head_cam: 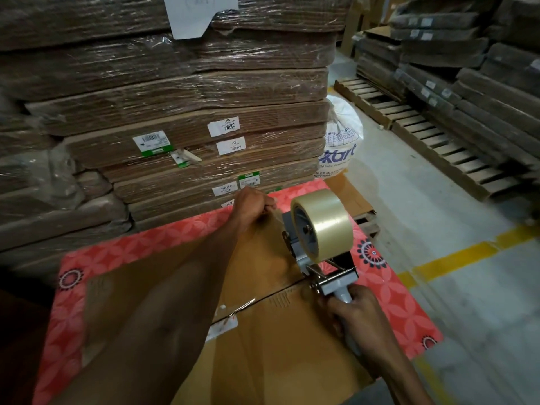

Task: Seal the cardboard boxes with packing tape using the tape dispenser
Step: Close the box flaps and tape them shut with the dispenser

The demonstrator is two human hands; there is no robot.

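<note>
1. Near and right, the right hand (353,314) grips the handle of the dispenser (330,276).
2. The dispenser sits on the box (277,361) at its centre seam, with the tape roll (320,223) standing tilted above it.
3. The box lies on the red-patterned counter (73,317), its flaps closed.
4. The left hand (254,204) is at the box's far edge, fingers curled, pinching the tape end drawn from the roll.
5. Beyond stand film-wrapped stacks of flat cardboard (190,112), with a white sack (342,133) on the floor to their right.

Warehouse, shrink-wrapped flat cardboard stacks (187,92), pallets (409,124), yellow floor line (455,255)
</note>
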